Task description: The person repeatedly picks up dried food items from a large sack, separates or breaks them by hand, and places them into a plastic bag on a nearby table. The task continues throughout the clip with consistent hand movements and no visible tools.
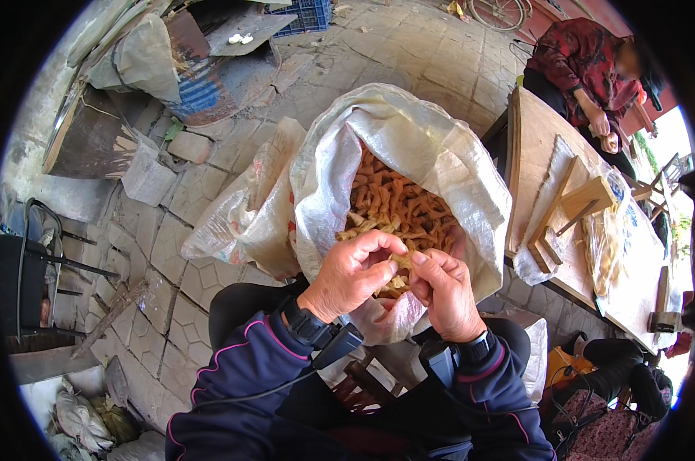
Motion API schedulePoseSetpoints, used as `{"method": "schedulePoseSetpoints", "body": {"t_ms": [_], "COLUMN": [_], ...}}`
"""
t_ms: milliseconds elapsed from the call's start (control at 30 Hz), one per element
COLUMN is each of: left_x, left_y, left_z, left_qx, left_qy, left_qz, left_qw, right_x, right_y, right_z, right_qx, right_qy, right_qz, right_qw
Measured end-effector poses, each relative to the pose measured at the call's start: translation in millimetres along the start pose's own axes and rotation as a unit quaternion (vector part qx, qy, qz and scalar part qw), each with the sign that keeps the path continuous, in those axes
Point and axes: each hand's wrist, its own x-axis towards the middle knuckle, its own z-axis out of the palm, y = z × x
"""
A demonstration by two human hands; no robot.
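A large white woven plastic sack (474, 173) stands between my knees with its mouth rolled wide. Inside lie many knotted, orange-brown dried pieces (402, 199), of a kind I cannot tell; paler yellowish ones are nearer to me. Over the sack's near side, my left hand (362, 274) and my right hand (445, 288) meet with bent fingers. Between their fingertips is one small yellowish piece (402, 262), which both hands pinch. The fingers cover part of it. Both wrists wear black straps with small devices.
Another woven sack (255, 213) leans at the left. On the right, a wooden table (526, 150) holds a wooden block tool (583, 199) and plastic bags (630, 230). A person (583, 75) sits behind it; another person's dark-clothed legs (609, 363) show lower right. A wooden stick (108, 320) lies left.
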Motion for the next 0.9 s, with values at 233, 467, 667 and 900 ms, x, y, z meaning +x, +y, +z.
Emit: {"method": "schedulePoseSetpoints", "body": {"t_ms": [233, 467, 667, 900], "left_x": [-3.2, -3.6, -2.9, 6.5], "left_y": [-1.8, 6.3, 4.5, -7.6], "left_z": [2.3, 2.7, 2.4, 0.1], "left_qx": [0.129, 0.002, -0.033, -0.181], "left_qy": [-0.031, -0.032, -0.02, 0.104], "left_qz": [0.037, -0.049, -0.069, -0.054], "left_qw": [0.99, 0.998, 0.997, 0.976], "right_x": [-1.4, -8.1, -6.2, 32.3], "right_y": [-2.8, 1.3, 2.4, 10.2], "right_z": [-2.4, -1.1, -0.6, -36.3], "right_qx": [0.01, 0.1, 0.066, 0.074], "right_qy": [0.013, 0.035, 0.037, 0.151], "right_qz": [0.023, 0.037, 0.021, -0.014], "right_qw": [1.0, 0.994, 0.997, 0.986]}}
